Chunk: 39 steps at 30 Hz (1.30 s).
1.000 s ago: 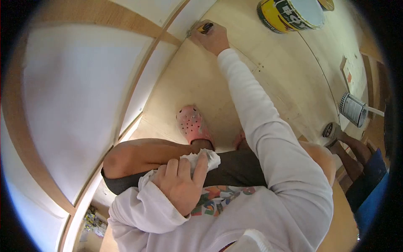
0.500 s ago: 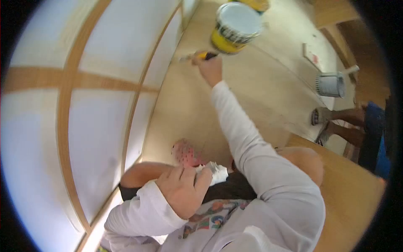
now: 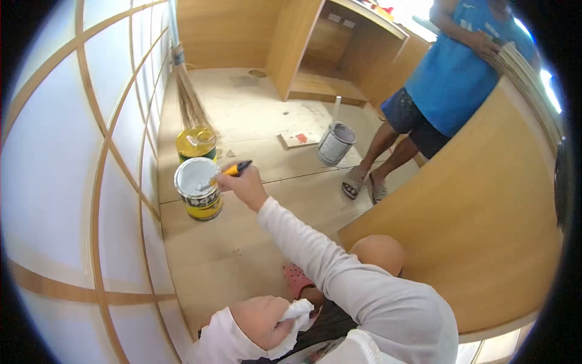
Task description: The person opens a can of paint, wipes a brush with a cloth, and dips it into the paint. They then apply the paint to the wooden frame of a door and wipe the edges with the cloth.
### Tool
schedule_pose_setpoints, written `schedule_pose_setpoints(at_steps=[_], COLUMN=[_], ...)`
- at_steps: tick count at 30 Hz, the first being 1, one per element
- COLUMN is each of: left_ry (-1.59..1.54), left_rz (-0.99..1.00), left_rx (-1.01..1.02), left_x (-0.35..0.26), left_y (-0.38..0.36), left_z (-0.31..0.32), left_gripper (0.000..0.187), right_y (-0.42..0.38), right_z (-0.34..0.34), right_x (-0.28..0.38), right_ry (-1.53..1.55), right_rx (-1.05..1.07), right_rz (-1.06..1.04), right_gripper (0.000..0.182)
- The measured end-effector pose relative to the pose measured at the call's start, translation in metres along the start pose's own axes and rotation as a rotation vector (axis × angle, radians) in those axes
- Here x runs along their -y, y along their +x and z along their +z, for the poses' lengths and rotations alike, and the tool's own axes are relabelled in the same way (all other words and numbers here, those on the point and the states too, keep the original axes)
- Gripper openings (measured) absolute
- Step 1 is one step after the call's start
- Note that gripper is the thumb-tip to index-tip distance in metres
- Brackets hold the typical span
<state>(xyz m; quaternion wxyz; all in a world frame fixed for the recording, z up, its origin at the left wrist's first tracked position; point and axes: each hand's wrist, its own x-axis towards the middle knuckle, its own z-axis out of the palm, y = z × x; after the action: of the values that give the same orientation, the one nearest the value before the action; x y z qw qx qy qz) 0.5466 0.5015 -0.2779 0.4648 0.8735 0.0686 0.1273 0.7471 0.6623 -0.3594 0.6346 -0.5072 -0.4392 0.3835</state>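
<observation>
My right hand (image 3: 242, 185) is closed around a paintbrush with a yellow and black handle (image 3: 237, 169). Its pale tip overlaps the near rim of a yellow-labelled paint can (image 3: 204, 209), whose inside looks whitish. Down near my lap, my left hand (image 3: 262, 318) grips a crumpled white rag (image 3: 297, 310). Part of the rag is hidden by my fingers.
A yellow-topped can (image 3: 195, 148) stands right behind the paint can, with a broom (image 3: 187, 91) beyond. A grey can (image 3: 336, 144) stands near another person (image 3: 451, 67). Left is a white panelled wall (image 3: 54, 176); right, a curved wooden panel (image 3: 479, 224).
The view has swung up toward the room. My right hand has moved the paintbrush from over the floor near the wall to the paint can. My left hand still holds the rag.
</observation>
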Motion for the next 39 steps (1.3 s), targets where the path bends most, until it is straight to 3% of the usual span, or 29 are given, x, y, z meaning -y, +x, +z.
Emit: schedule_pose_setpoints(at_steps=[2, 4, 6, 7, 8, 9, 10, 12, 15, 17, 18, 20, 22, 24, 27, 30, 32, 34, 36, 38, 39], left_ry=[0.127, 0.141, 0.136, 0.174, 0.209, 0.187, 0.186, 0.180, 0.172, 0.180, 0.171, 0.273, 0.265, 0.270, 0.317, 0.376, 0.406, 0.439, 0.383, 0.460, 0.610], left_rz=[0.081, 0.069, 0.016, 0.013, -0.011, -0.098, -0.114, -0.189, -0.304, -0.464, -0.487, -0.712, -0.804, -0.894, -0.899, -0.946, -0.997, -1.129, -1.167, -1.228, -1.212], left_rx=[-0.175, -0.186, -0.193, -0.196, -0.203, -0.219, -0.265, -0.336, -0.349, -0.313, -0.327, -0.345, -0.372, -0.412, -0.404, -0.407, -0.410, -0.225, -0.238, -0.245, -0.342], left_x=[0.008, 0.004, 0.002, 0.000, -0.002, -0.003, -0.001, 0.003, 0.008, -0.002, -0.003, -0.007, -0.010, -0.016, -0.018, -0.014, -0.007, -0.001, -0.003, 0.000, 0.018], left_y=[-0.002, -0.004, -0.005, -0.007, -0.012, -0.015, -0.014, -0.026, -0.032, -0.036, -0.037, -0.035, -0.029, -0.019, -0.005, 0.017, 0.030, 0.044, 0.055, 0.063, 0.060], left_z=[0.005, 0.002, 0.001, 0.001, 0.003, 0.006, 0.008, 0.014, 0.015, 0.013, 0.011, 0.014, 0.017, 0.014, 0.012, 0.009, 0.001, -0.009, -0.030, -0.052, -0.057], left_gripper=[0.018, 0.020, 0.024, 0.024, 0.025, 0.025, 0.024, 0.024, 0.023, 0.017, 0.017, 0.024, 0.025, 0.025, 0.025, 0.026, 0.027, 0.031, 0.031, 0.031, 0.031], right_y=[0.022, 0.045, 0.071, 0.085, 0.101, 0.105, 0.121, 0.128, 0.141, 0.143, 0.149, 0.157, 0.167, 0.179, 0.186, 0.173, 0.195, 0.204, 0.204, 0.198, 0.197], right_z=[0.002, 0.009, 0.014, 0.014, 0.009, 0.008, 0.004, 0.001, -0.001, -0.001, 0.001, 0.003, 0.015, 0.025, 0.036, 0.040, 0.043, 0.049, 0.049, 0.049, 0.052], right_x=[0.019, 0.037, 0.033, 0.031, 0.024, 0.035, 0.035, 0.031, 0.014, 0.001, -0.005, -0.023, -0.038, -0.063, -0.089, -0.063, -0.112, -0.136, -0.140, -0.130, -0.124], right_ry=[0.012, -0.454, -0.771, -0.891, -0.813, -0.775, -0.889, -0.883, -0.987, -1.009, -1.001, -0.952, -0.973, -1.104, -1.113, -1.217, -1.167, -1.104, -1.083, -1.060, -1.045], right_rx=[0.005, 0.158, 0.054, 0.092, 0.236, 0.315, 0.398, 0.408, 0.413, 0.449, 0.478, 0.622, 0.710, 0.771, 0.950, 1.051, 1.091, 1.153, 1.137, 1.125, 1.158], right_rz=[-0.037, -0.167, -0.431, -0.396, -0.383, -0.217, -0.264, -0.381, -0.424, -0.214, -0.211, -0.183, -0.221, -0.534, -0.489, -0.464, -0.476, -0.504, -0.357, -0.414, -0.294], right_gripper=[0.017, 0.022, 0.034, 0.039, 0.038, 0.039, 0.037, 0.029, 0.039, 0.035, 0.035, 0.032, 0.027, 0.022, 0.024, 0.032, 0.028, 0.024, 0.025, 0.026, 0.026])
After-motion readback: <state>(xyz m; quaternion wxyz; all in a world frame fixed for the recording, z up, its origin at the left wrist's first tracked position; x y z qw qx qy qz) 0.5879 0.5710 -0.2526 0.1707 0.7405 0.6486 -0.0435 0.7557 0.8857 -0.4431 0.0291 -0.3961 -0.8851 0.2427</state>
